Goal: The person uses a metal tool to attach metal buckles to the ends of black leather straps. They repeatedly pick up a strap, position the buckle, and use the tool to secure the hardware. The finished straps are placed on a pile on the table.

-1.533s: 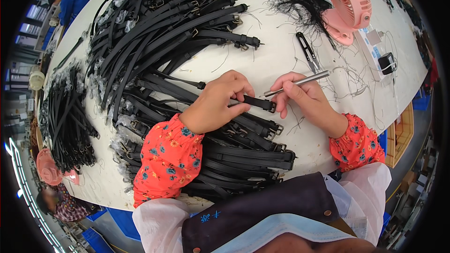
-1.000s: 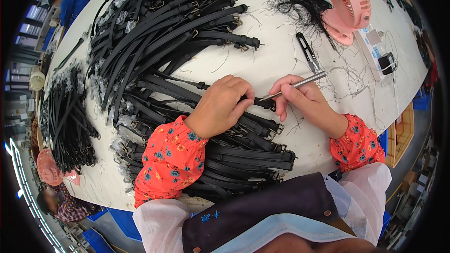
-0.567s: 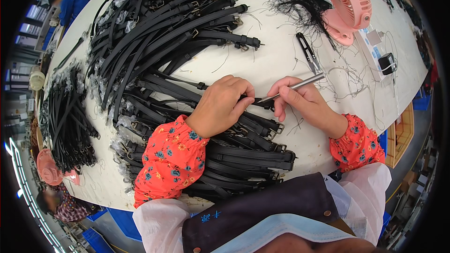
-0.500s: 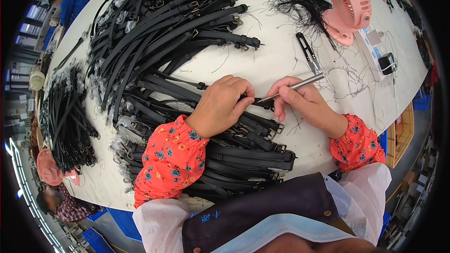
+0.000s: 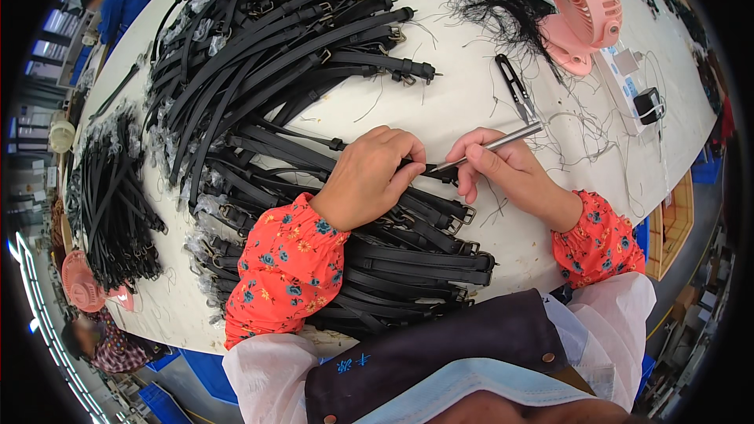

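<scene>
My left hand (image 5: pixel 375 177) is closed, thumb and forefinger pinching a black belt strap (image 5: pixel 444 175) near its end. In my right hand (image 5: pixel 514 177) is a slim silver metal pen-like tool (image 5: pixel 514 136), held between thumb and fingers. Its tip points left and meets or nearly meets the pinched strap; contact is too small to tell. Under and beside my left hand, a bundle of black belts (image 5: pixel 416 259) with metal buckles lies across the table. My left fingertips partly hide the held strap.
A larger heap of black belts (image 5: pixel 259 55) lies at the far left, another bunch (image 5: pixel 118 204) at the left edge. Black thread snips (image 5: pixel 514 86), loose threads (image 5: pixel 503 0), a pink fan (image 5: pixel 581 8) and a white power strip (image 5: pixel 620 86) are at the far right of the white table (image 5: pixel 463 55).
</scene>
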`<state>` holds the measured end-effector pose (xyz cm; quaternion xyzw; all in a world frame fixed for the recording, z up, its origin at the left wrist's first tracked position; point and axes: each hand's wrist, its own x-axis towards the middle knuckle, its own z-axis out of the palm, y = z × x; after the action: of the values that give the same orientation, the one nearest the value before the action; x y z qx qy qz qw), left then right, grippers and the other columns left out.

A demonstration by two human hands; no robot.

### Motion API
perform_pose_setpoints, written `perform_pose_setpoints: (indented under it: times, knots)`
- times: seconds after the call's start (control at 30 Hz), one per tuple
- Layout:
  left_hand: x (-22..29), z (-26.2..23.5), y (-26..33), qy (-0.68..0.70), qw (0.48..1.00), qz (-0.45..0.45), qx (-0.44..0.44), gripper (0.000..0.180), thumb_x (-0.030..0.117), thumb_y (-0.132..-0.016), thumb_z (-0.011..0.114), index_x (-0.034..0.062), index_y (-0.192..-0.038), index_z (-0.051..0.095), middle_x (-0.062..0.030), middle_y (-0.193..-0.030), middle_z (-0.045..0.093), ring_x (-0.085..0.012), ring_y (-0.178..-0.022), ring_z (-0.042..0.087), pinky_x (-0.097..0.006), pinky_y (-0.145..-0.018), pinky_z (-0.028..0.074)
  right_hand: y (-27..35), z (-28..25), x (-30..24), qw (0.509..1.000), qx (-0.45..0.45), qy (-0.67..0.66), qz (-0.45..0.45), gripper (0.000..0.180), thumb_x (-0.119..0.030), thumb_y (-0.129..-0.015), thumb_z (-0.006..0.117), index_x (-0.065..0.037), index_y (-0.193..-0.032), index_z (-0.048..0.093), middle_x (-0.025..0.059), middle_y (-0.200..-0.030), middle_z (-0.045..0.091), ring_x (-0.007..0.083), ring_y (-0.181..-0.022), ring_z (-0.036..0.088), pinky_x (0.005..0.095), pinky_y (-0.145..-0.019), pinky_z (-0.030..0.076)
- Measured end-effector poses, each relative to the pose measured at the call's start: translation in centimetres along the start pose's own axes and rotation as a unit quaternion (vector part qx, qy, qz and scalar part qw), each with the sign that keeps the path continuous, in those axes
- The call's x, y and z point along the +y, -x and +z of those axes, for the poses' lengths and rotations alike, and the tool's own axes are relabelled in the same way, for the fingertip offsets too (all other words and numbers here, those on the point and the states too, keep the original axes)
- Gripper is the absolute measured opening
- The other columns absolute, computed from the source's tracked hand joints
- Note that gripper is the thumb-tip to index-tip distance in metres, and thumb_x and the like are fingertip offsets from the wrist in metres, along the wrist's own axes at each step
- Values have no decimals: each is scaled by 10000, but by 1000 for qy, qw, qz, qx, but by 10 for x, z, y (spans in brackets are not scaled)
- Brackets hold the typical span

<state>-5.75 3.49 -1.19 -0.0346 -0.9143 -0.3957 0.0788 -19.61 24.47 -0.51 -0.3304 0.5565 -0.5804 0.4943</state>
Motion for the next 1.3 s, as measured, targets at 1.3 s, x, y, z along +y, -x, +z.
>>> perform_pose_setpoints:
  times: [1.3]
  knots:
    - [-96,-182,71,16,772,-61,632,107,81,-1026,557,31,-1096,494,-76,-936,631,-116,-763,571,-244,-673,468,-2,12,17,881,-21,369,-294,292,35,-807,724,-117,-1048,659,88,-959,709,301,-855,673,368,-738,558]
